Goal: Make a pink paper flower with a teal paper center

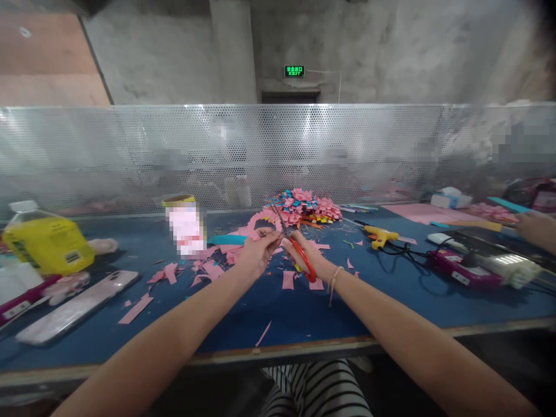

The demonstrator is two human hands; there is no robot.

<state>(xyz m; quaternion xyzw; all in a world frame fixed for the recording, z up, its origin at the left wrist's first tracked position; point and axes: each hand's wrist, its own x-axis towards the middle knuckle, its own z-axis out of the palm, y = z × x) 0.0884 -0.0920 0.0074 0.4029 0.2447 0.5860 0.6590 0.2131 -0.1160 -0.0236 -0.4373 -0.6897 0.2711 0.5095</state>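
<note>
- Above the middle of the table (232, 318), the person's two hands work close together; whether their fingertips touch cannot be made out.
- Left hand (259, 253): fingers pinched on a pink strip (252, 226), which arches beyond them, the hold presumably steadying it beside the blades.
- Right hand (306, 250): wrapped about scissors (311, 273), red handles toward the wrist, dark blades pointing up and away, probably angled to reach the strip clear of the left fingers. Whether the blades are parted is unclear.
- Pink strip: thin, seemingly paper, ragged along its edge and bent into a loose arch.
- Pile (299, 200): beyond the hands; tufted, petal-like pink and blue, with yellow and orange low down. Its place at the back seems to leave the front free for handwork.
- Scraps (212, 270): flat rectangles, slivers and crumpled bits, scattered around the hands on the smooth blue surface.
- Glue gun (381, 237): yellow, apparently plastic, lying right of the hands, perhaps for easy reach, beside dark cords.
- Phone (78, 310) and jug (50, 243): glossy slab and clear, yellow-labelled vessel, at left, probably set aside from the cutting.
- Screen (130, 156): perforated metal sheet along the far edge, likely a divider.
</note>
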